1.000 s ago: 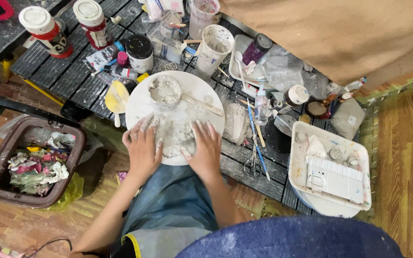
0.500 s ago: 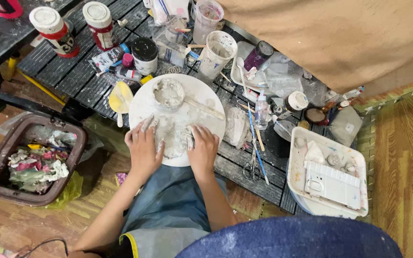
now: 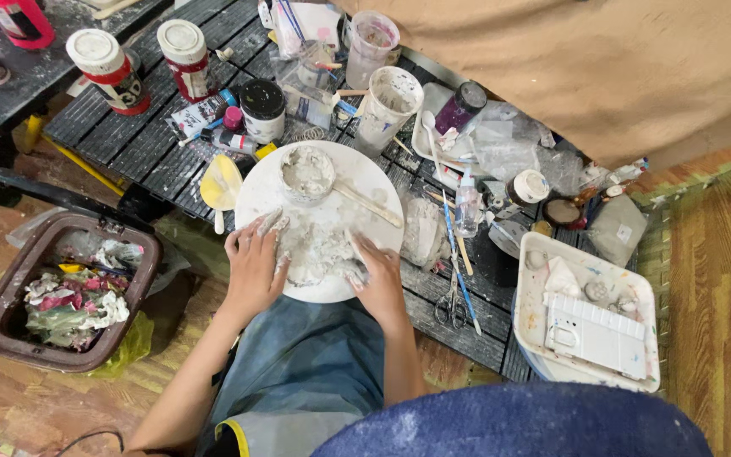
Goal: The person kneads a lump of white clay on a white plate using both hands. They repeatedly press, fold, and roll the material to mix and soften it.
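A round white board (image 3: 365, 182) lies on a black slatted table (image 3: 129, 144). On it sits a lump of wet grey-white clay (image 3: 319, 252). My left hand (image 3: 255, 264) cups the lump's left side, its fingers smeared with clay. On the other side, my right hand (image 3: 378, 279) presses against the lump. A small bowl of clay (image 3: 306, 173) and a flat wooden stick (image 3: 370, 205) rest on the far half of the board.
A brown bin (image 3: 10, 279) full of scraps stands on the floor at left. Paint jars (image 3: 112, 72), a white cup (image 3: 389, 106), scissors (image 3: 450, 305) and brushes crowd the table. A white tray (image 3: 522, 322) with moulded pieces sits at right.
My hands have gone from lying flat on top of the clay to cupping it from both sides. The view has shifted slightly.
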